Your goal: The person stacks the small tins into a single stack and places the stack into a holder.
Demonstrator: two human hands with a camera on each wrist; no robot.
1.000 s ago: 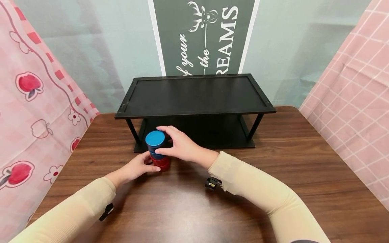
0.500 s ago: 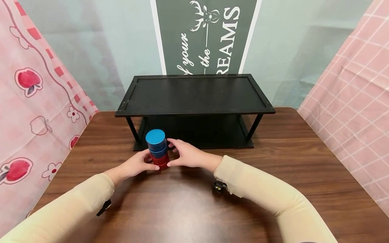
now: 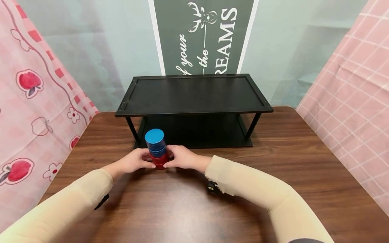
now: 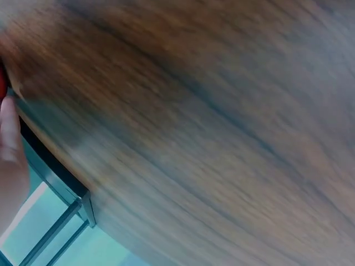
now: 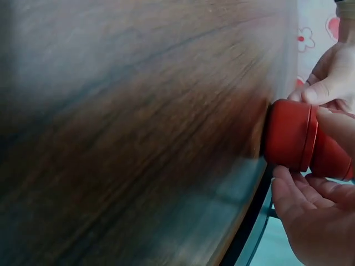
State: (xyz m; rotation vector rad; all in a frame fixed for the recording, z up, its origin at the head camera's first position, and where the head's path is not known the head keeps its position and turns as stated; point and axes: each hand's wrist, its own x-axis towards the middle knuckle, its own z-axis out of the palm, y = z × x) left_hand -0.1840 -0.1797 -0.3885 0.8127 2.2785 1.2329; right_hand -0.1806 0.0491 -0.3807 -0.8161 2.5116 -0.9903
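A stack of round metal tins stands on the table in front of the shelf's left part. Its upper part is blue, with a blue tin (image 3: pixel 155 140) on top; at the bottom is a red tin (image 3: pixel 160 161). My left hand (image 3: pixel 136 161) holds the red part from the left, thumb at its front. From the other side my right hand (image 3: pixel 182 157) grips it, thumb also in front. Up close, the right wrist view shows the red tin (image 5: pixel 287 136) between right thumb and fingers. Only a red edge and part of the left hand (image 4: pixel 10 166) enter the left wrist view.
A black two-tier shelf (image 3: pixel 194 96) stands behind the stack, its lower board (image 3: pixel 200 133) just beyond the hands. The brown wooden table (image 3: pixel 188 206) extends around it. Pink cloths (image 3: pixel 349 87) hang at both sides and a grey-green cloth (image 3: pixel 288 40) behind.
My right hand let go of the blue tin at the top, came down the stack's right side and now grips the red part. My left hand stays at the red part.
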